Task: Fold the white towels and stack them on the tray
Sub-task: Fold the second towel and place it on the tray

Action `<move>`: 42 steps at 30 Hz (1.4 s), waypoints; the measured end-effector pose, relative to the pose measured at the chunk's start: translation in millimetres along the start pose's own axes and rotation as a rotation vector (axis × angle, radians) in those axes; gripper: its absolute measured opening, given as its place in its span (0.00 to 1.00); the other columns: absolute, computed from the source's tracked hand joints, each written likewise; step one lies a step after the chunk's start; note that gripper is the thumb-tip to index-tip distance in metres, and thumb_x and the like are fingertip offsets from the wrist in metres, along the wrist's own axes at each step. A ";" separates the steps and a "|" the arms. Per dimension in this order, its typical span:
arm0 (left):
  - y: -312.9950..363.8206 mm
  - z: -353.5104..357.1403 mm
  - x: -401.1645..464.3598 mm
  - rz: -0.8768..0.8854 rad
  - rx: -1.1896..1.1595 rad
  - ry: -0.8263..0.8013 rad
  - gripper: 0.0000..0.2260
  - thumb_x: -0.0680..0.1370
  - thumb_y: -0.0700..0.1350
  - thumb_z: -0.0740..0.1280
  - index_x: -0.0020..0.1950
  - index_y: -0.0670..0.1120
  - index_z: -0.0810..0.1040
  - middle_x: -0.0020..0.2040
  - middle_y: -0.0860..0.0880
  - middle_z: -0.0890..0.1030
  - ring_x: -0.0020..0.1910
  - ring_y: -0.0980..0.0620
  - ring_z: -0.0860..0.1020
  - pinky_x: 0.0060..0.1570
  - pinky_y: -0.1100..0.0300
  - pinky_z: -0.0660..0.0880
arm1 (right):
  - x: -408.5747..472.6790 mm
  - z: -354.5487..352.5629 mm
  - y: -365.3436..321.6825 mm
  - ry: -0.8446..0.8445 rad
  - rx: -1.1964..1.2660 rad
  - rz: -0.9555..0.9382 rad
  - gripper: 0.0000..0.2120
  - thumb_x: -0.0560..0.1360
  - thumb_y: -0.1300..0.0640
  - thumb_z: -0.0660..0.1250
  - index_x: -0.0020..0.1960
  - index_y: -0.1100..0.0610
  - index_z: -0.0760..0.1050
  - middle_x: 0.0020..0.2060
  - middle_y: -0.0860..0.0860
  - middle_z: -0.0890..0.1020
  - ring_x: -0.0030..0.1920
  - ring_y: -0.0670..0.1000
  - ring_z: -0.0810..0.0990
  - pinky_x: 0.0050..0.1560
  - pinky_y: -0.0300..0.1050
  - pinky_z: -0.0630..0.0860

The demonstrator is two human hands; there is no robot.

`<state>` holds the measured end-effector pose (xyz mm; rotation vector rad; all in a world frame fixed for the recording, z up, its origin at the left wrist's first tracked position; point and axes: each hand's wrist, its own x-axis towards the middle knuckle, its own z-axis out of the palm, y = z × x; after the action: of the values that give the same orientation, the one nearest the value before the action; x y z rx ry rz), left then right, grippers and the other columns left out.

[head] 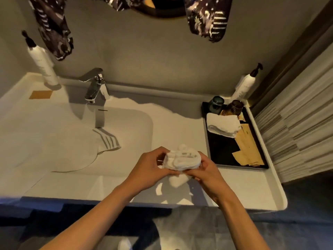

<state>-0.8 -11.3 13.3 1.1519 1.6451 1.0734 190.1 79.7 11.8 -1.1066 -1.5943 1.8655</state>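
A small white towel (182,159) is bunched up between both hands, held just above the counter's front part. My left hand (149,164) grips its left side and my right hand (207,168) grips its right and lower side. A corner of the cloth hangs down below the hands. To the right stands a black tray (221,152) with one folded white towel (222,126) lying across its far half.
The tray also holds two dark glasses (227,105) and tan paper packets (246,147). A basin (75,141) with a chrome tap (96,86) fills the counter's left. Pump bottles stand at the back left (43,65) and back right (246,85).
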 end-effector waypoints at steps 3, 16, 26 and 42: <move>10.5 14.1 18.7 0.037 0.175 -0.038 0.18 0.64 0.51 0.82 0.49 0.52 0.81 0.43 0.57 0.85 0.41 0.62 0.82 0.41 0.68 0.77 | -5.5 -14.4 2.8 0.122 -0.088 -0.028 0.22 0.69 0.71 0.74 0.57 0.52 0.79 0.51 0.45 0.86 0.55 0.46 0.83 0.52 0.38 0.79; 31.7 150.5 145.7 -0.047 0.157 -0.191 0.20 0.72 0.52 0.76 0.60 0.55 0.71 0.50 0.53 0.81 0.45 0.60 0.79 0.42 0.64 0.76 | 40.1 -167.4 16.3 0.243 0.085 0.137 0.16 0.73 0.70 0.70 0.58 0.57 0.77 0.47 0.49 0.87 0.50 0.48 0.85 0.41 0.39 0.80; 18.1 206.5 228.4 -0.457 -0.029 0.169 0.16 0.80 0.52 0.66 0.64 0.47 0.70 0.57 0.44 0.81 0.53 0.46 0.80 0.51 0.54 0.77 | 136.5 -210.8 32.0 0.375 0.141 0.477 0.18 0.72 0.53 0.76 0.58 0.57 0.76 0.52 0.56 0.83 0.50 0.55 0.84 0.41 0.48 0.83; 64.7 201.3 187.9 -0.474 -0.596 0.099 0.22 0.75 0.61 0.69 0.63 0.49 0.76 0.56 0.44 0.84 0.50 0.45 0.84 0.54 0.43 0.81 | 121.4 -213.1 14.7 0.078 0.732 0.368 0.13 0.80 0.58 0.60 0.59 0.55 0.80 0.55 0.60 0.84 0.52 0.60 0.85 0.45 0.55 0.81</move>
<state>162.1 218.5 -11.8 0.3066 1.4207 1.1942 292.3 297.1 -39.5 -1.1361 -0.5688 2.3152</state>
